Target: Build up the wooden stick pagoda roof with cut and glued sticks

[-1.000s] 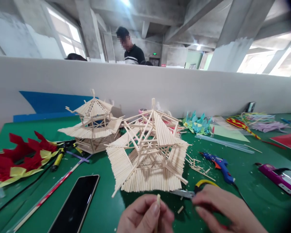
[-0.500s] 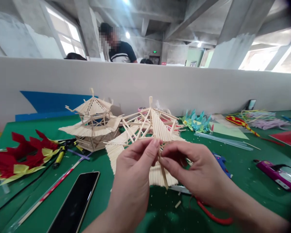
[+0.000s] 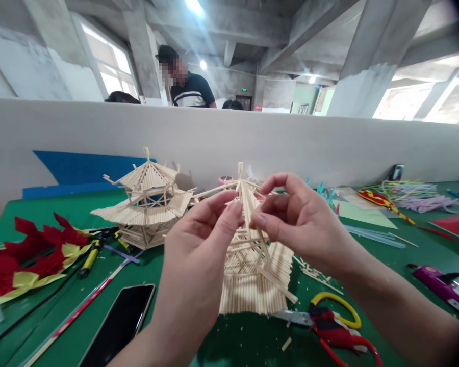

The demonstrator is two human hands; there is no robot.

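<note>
The unfinished stick pagoda [image 3: 252, 294] stands upright at the middle of the green table [image 3: 229, 344], with both hands at its upper roof. The left hand [image 3: 197, 250] comes from the near left, its thumb and index fingertips close together at the left edge of a slatted roof panel [image 3: 246, 204]; whether they grip anything, I cannot tell. The right hand [image 3: 304, 216] comes from the near right, thumb and fingertips pinched on a thin stick [image 3: 265, 245] that slants down in front of the frame.

Scissors [image 3: 327, 323] with one yellow and one red handle lie near the right, their blades pointing left toward the lower roof. Wood offcuts [image 3: 317, 273] are scattered beyond them. A dark-screened phone [image 3: 118, 323] lies near left. Farther left stands a second stick pagoda [image 3: 147, 204], and a red and yellow paper piece [image 3: 34, 252] sits at the far left edge. A purple tool [image 3: 441, 285] lies at right. Beyond the white partition [image 3: 214, 140], a person [image 3: 193, 93] in a dark striped shirt leans left
</note>
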